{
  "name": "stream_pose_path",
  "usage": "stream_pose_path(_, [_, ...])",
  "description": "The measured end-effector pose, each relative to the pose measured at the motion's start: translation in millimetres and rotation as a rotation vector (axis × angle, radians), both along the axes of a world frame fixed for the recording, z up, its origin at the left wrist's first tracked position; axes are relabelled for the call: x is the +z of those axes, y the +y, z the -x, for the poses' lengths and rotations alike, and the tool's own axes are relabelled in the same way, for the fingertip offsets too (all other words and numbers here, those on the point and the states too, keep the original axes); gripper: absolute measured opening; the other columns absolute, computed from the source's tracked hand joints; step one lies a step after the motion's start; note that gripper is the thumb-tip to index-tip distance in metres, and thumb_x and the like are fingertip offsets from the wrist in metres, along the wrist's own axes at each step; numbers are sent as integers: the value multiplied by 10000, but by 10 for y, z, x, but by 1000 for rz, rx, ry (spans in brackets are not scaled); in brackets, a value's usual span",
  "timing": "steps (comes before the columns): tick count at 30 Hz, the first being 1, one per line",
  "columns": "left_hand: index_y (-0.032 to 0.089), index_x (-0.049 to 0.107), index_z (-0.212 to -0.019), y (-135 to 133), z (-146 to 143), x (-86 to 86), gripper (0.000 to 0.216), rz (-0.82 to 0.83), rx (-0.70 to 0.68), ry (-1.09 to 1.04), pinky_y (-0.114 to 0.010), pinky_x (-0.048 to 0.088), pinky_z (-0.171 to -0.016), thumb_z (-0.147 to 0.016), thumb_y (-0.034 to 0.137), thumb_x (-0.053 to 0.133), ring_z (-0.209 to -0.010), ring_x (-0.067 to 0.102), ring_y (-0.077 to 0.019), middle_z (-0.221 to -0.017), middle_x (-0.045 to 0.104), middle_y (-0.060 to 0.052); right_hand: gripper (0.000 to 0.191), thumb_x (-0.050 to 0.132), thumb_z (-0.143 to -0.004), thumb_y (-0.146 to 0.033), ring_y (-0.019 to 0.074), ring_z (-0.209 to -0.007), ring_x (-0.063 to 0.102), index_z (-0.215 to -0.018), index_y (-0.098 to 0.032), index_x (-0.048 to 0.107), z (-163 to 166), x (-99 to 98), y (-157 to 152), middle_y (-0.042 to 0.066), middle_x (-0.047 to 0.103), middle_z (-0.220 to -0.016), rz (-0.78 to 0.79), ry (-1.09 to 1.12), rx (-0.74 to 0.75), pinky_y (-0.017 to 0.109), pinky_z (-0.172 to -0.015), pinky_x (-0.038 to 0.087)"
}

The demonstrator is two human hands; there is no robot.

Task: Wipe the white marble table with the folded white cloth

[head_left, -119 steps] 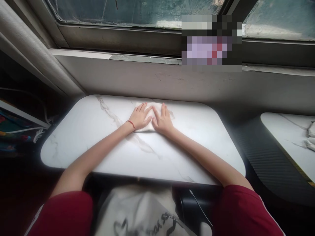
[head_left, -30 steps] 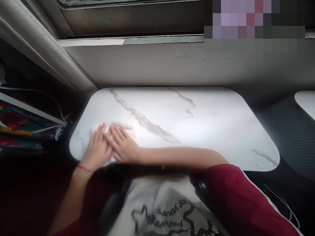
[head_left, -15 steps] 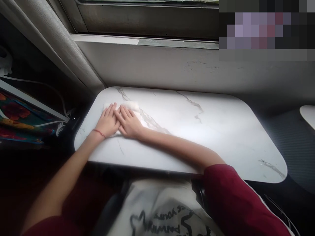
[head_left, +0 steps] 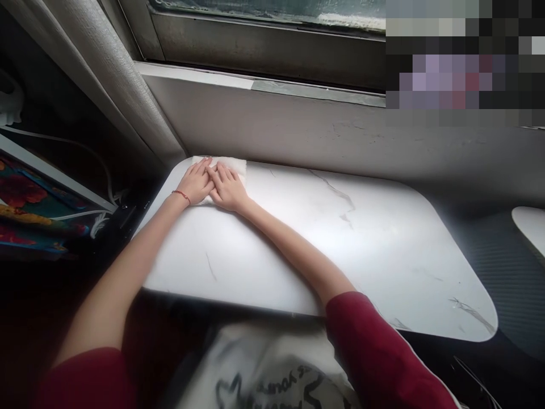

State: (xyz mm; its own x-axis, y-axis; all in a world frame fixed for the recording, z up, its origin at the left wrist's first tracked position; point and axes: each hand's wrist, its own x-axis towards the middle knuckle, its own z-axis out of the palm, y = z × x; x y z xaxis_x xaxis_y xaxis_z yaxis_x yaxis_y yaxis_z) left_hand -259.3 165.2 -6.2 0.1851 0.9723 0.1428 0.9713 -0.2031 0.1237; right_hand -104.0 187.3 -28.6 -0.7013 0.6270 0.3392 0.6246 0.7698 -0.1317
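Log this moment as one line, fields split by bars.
left hand: palm down on cloth | right hand: palm down on cloth, touching left hand | cloth: on table, far left corner

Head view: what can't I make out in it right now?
White cloth: in the head view, its middle is hidden by the left hand and right hand.
Area beside the window frame: in the head view, masked by a pixelated patch.
Second white tabletop: cut off by the head view's right edge.
Lettering on the pale garment: blurred, and cut off by the head view's bottom edge.
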Motion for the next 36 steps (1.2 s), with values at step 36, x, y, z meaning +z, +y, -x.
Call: stream_pose_path(36, [48,483,-1484,-2054,-96,-147,625,-217,218,94,-539,270,-1238,-972,322,254,-1517,317,-362,-1600,388,-216,640,444,-1002,-383,403,-1451,389,-1517,-11,362,-179,5,-1468,312,414,-1536,-221,49,397,526,-1197,276])
